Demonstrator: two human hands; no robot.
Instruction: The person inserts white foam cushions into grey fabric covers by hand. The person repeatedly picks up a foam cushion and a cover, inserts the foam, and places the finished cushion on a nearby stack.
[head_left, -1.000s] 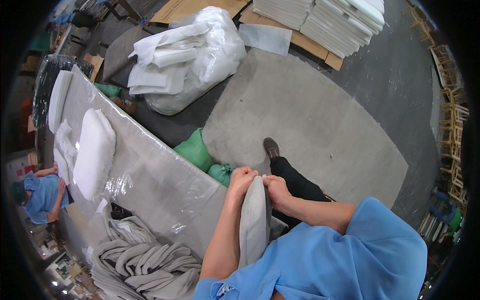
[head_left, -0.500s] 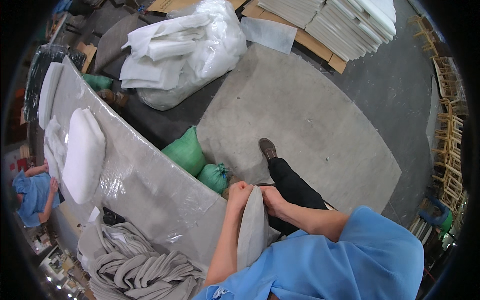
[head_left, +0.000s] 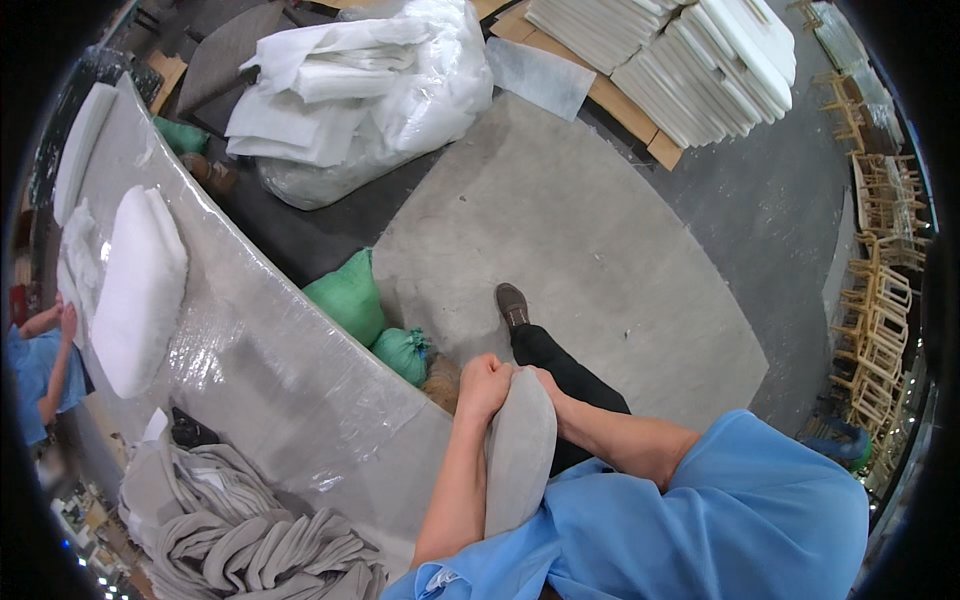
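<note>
A light grey cushion cover (head_left: 521,450) stands on edge against my body, bulging and rounded at its top. My left hand (head_left: 484,386) is closed in a fist at its upper left edge. On the other side, my right hand (head_left: 546,384) grips the same top edge, its fingers mostly hidden behind the fabric. Whether padding fills the cover, I cannot tell. To my left, a heap of grey fabric covers (head_left: 250,540) lies crumpled on the plastic-wrapped table (head_left: 270,350).
White padding (head_left: 140,290) lies farther along the table, where a co-worker in blue (head_left: 45,375) handles white material. Green sacks (head_left: 350,297) sit by the table edge. Beyond are a plastic bag of white sheets (head_left: 430,80), stacked white foam (head_left: 690,70) and wooden chair frames (head_left: 875,330) at right.
The cover's top has turned to show a broader, rounder face between my hands. Both hands keep their grip. The whole view has shifted slightly, moving the table leftward.
</note>
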